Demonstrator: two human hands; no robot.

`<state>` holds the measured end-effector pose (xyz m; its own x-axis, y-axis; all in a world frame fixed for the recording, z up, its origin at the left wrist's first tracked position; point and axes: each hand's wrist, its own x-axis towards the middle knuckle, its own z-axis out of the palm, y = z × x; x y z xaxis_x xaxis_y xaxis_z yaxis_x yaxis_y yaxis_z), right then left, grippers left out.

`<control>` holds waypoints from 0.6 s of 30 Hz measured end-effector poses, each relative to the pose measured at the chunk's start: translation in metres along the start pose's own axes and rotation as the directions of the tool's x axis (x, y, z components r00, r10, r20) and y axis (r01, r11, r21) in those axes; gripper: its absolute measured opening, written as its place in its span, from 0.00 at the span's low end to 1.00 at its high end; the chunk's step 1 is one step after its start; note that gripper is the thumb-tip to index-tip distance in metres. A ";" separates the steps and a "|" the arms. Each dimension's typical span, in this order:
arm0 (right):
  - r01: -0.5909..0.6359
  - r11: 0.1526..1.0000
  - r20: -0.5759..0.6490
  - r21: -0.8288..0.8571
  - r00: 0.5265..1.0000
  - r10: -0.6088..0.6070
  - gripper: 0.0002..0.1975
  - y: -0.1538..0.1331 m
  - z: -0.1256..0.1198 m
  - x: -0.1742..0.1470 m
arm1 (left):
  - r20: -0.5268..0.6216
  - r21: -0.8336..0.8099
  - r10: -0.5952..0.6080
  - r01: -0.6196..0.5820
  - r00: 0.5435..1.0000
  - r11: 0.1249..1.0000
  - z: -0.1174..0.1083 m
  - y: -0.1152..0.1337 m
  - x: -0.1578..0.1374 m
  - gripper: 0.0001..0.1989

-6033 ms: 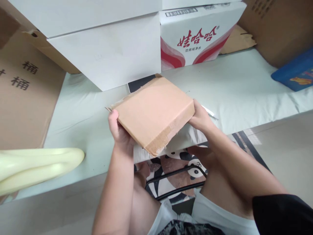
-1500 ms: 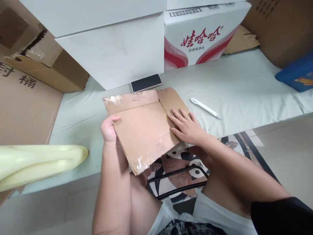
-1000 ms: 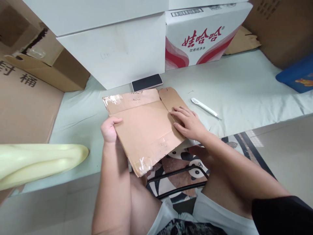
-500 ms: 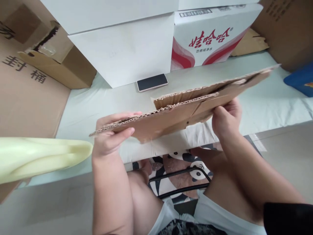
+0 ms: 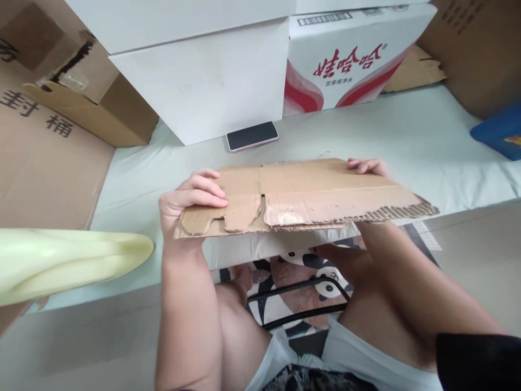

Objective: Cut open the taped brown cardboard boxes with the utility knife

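A flattened brown cardboard box [image 5: 303,187] is held up between my two hands, over the front edge of the cloth-covered surface. Its near edge is torn, with bare corrugation at the right, a shiny strip of tape near the middle and a cut-out flap at the left. My left hand [image 5: 193,198] grips the left end, fingers on top; its thumb is hidden underneath. At the far right edge, my right hand [image 5: 368,166] curls its fingertips over the cardboard, and the rest of that hand is behind the sheet.
A phone [image 5: 252,136] lies beyond the cardboard, before a white box [image 5: 203,87] and a white-and-red carton [image 5: 350,70]. Brown boxes [image 5: 126,108] stand at the left. A pale yellow-green object [image 5: 77,263] juts in from the left; a blue item [image 5: 499,130] sits at the right.
Both hands have tilted the cardboard over, so its broad face with the flap and tape now shows instead of its edge. The right fingers have come into view over the far side.
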<state>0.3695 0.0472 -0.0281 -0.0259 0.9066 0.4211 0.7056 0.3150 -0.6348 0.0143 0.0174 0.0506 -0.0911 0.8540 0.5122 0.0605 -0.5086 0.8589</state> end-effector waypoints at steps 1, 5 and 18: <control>-0.002 0.998 -0.020 0.057 1.000 0.003 0.26 -0.007 0.004 -0.002 | -0.054 -0.017 0.010 -0.011 0.998 1.000 0.000 -0.002 0.002 0.19; 0.039 0.986 0.142 0.165 0.988 -0.063 0.24 -0.041 0.007 -0.013 | -0.464 -0.164 -0.077 0.000 0.882 0.987 -0.003 -0.006 0.013 0.17; -0.151 0.632 -0.268 0.761 0.813 0.517 0.19 -0.049 0.007 0.005 | -0.604 -0.132 -0.193 0.142 0.773 0.981 0.008 -0.003 0.012 0.32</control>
<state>0.3297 0.0386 0.0004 0.5339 0.8244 0.1878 -0.0891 0.2757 -0.9571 0.0214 0.0298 0.0541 -0.6829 0.6923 0.2333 -0.0845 -0.3920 0.9161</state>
